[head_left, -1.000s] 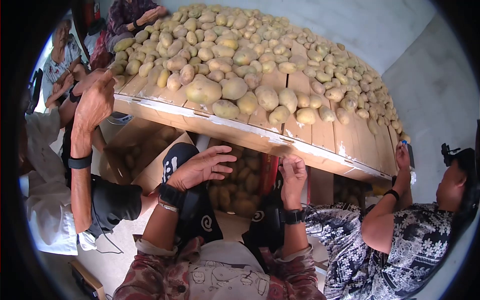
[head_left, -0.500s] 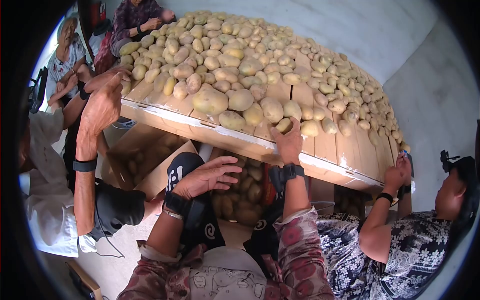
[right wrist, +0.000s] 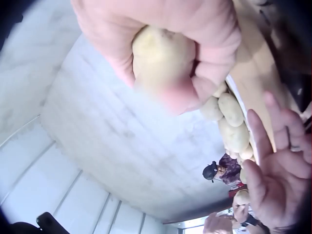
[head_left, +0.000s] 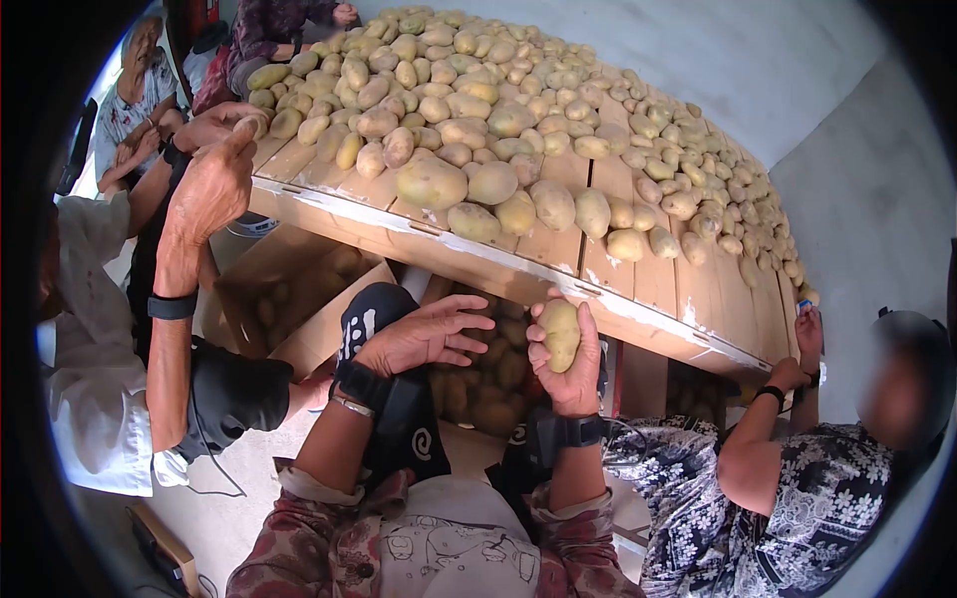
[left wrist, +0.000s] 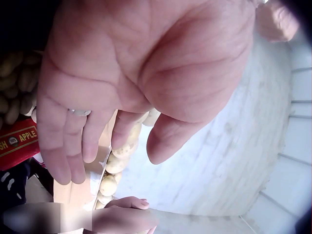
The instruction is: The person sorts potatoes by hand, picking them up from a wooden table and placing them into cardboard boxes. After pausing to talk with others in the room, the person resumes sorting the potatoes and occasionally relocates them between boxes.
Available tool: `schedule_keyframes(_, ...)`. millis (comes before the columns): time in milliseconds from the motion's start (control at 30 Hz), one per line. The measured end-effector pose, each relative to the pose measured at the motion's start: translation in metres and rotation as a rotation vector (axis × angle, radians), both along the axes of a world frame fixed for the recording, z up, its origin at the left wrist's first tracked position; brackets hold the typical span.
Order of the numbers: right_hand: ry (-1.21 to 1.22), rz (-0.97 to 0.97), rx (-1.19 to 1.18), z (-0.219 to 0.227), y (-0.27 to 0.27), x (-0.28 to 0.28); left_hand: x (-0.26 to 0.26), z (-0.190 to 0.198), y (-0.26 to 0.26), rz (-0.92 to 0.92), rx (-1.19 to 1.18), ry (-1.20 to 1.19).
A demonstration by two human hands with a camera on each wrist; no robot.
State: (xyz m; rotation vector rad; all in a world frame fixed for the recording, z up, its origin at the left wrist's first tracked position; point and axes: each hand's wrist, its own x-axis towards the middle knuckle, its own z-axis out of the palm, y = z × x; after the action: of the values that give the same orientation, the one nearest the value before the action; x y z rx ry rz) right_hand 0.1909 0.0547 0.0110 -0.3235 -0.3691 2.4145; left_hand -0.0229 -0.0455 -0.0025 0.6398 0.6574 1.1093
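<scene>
In the head view, the right hand [head_left: 578, 377] grips a potato [head_left: 561, 336] before the near edge of the bench [head_left: 653, 287]; the left hand [head_left: 424, 337], also before it, is empty. Left wrist: palm bare, released. Right wrist: potato firmly enclosed, seemingly picked and under inspection; the next move likely calls for a secure hold clear of the bench.

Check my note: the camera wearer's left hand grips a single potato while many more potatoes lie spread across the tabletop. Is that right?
Not quite: the right hand grips the single potato, as the head view shows; the left hand is empty. The rest stands: many more potatoes lie spread across the tabletop.
</scene>
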Motion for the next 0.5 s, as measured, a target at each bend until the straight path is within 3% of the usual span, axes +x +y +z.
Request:
schedule_keyframes(200, 0.171, 0.118, 0.006, -0.006, -0.007, -0.006, 0.001, -0.002, 0.001, -0.01, 0.009, 0.018)
schedule_keyframes(267, -0.178, -0.134, 0.101, 0.001, -0.015, -0.012, 0.003, 0.004, 0.001, -0.037, -0.01, 0.022)
schedule_keyframes(367, -0.217, -0.192, 0.183, -0.006, -0.02, -0.014, 0.004, 0.006, -0.001, -0.072, -0.038, -0.009)
schedule_keyframes(500, -0.162, -0.084, 0.157, -0.006, -0.029, -0.02, 0.008, 0.005, 0.001, -0.081, -0.068, 0.022)
